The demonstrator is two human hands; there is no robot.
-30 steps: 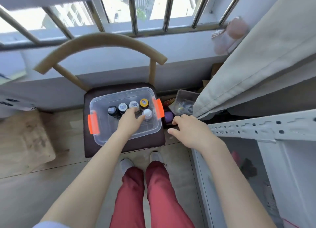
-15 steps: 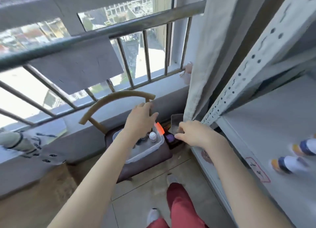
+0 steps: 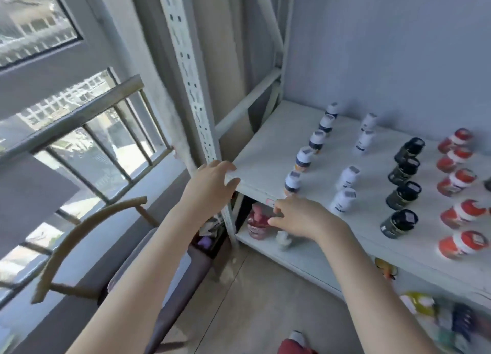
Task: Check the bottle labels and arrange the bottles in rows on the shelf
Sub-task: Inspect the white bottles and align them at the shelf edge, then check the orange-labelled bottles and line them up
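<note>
Bottles stand in front-to-back rows on the white shelf: dark-banded bottles at its left, then white bottles, black jars and red-and-white bottles. Their labels are too blurred to read. The left hand curls over the shelf's front-left corner, beside the perforated metal post; I cannot tell whether it holds anything. The right hand, fingers loosely curled, is at the shelf's front edge. A pink jar sits below.
</note>
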